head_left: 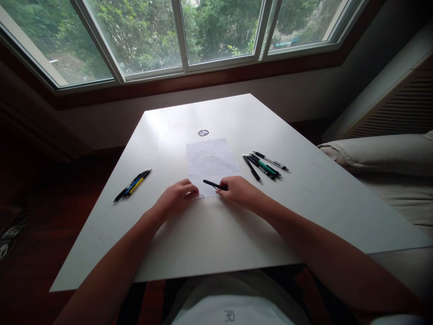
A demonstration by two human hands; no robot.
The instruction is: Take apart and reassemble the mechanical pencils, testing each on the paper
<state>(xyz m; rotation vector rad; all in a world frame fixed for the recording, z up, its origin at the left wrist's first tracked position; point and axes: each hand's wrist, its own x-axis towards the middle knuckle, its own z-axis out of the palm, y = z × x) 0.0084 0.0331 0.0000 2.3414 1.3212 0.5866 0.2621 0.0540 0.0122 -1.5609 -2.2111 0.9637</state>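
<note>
My right hand grips a black pen, whose front end points left over the lower part of a sheet of lined paper. The sheet lies flat and carries rows of faint writing. At its lower left corner is my left hand, its fingers curled together. A small pale thing shows by those fingertips, too small to name. Right of the sheet lies a loose group of several pens, black, green and white. Farther left lies a second bunch of pens, with blue and yellow barrels among them.
A white table spreads out in front of me. Beyond the sheet, a round black-and-white emblem is on the tabletop. Windows are behind the table. Pale fabric-covered furniture stands along the right edge.
</note>
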